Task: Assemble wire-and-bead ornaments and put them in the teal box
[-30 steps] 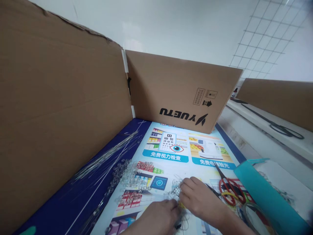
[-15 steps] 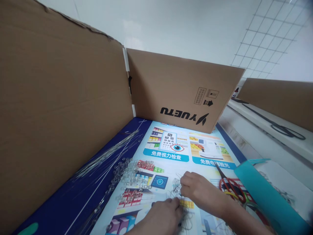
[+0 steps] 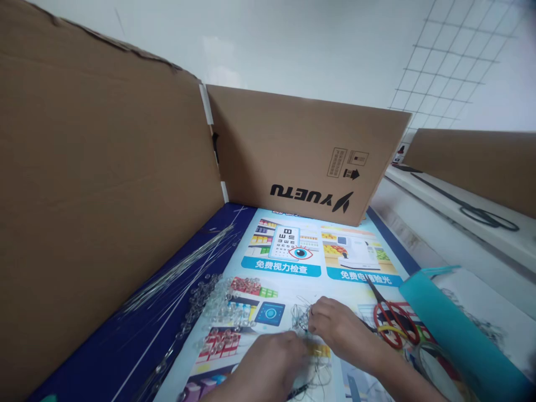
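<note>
Could snag that wire at 5 o'clock, given all that tangling, with fingers bunched on right hand beside it, blurred on left hand (honestly can't tell about pinching).

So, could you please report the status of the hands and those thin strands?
Left hand blurred, right hand at tangled strands. Both grips unclear. Red-handled scissors off to the right, not between hands.
</note>
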Demonstrator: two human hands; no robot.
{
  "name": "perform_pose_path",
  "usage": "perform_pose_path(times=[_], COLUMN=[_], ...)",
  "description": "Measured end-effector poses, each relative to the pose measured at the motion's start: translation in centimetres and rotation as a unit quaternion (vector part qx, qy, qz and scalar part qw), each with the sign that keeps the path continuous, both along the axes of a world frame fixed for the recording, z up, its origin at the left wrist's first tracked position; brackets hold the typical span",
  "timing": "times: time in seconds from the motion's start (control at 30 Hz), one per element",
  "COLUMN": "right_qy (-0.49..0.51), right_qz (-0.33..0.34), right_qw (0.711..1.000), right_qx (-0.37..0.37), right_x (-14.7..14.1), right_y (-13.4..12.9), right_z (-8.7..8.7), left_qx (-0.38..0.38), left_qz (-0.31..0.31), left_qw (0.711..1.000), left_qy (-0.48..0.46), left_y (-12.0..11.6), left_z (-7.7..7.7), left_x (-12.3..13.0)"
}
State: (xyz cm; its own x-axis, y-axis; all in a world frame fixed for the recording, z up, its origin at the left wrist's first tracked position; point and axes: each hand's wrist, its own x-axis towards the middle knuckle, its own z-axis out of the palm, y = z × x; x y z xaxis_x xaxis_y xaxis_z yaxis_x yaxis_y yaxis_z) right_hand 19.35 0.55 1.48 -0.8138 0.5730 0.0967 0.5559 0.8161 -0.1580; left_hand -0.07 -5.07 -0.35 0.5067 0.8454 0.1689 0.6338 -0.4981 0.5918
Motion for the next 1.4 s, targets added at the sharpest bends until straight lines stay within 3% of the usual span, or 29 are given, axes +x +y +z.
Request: perform_pose_path(times=[0.17, 0.33, 0.7, 0.97, 1.13, 1.4], right_qy=[0.103, 0.193, 0.180, 0.157, 0.162, 0.202], right_qz=[-0.028, -0.122, -0.208, -0.183, -0.178, -0.227], right_qw=[0.991, 0.968, 0.957, 0.969, 0.970, 0.953], right_qx=[-0.077, -0.106, -0.094, -0.056, -0.028, 0.015], right_x=[0.2, 0.9, 0.8, 1.0, 1.1, 0.3], right_y=[-0.3, -0.7, -2.5, -2.4, -2.4, -2.4], right_z=[-0.4, -1.5, -2.3, -3.6, -4.3, -5.1], left_qx=[-0.009, -0.022, -0.004, -0.021, -0.043, -0.050], left_qz=[0.094, 0.120, 0.097, 0.113, 0.098, 0.081], left_qw=[0.995, 0.992, 0.995, 0.993, 0.993, 0.992], left_qy=[0.001, -0.016, -0.037, -0.028, -0.043, -0.085], left_y=[0.8, 1.2, 1.0, 2.1, 2.4, 3.1], left_z=[-0.4, -1.1, -1.0, -0.2, -0.5, -1.1], left_x=[-0.2, -0.1, -0.1, 0.6, 1.1, 1.1])
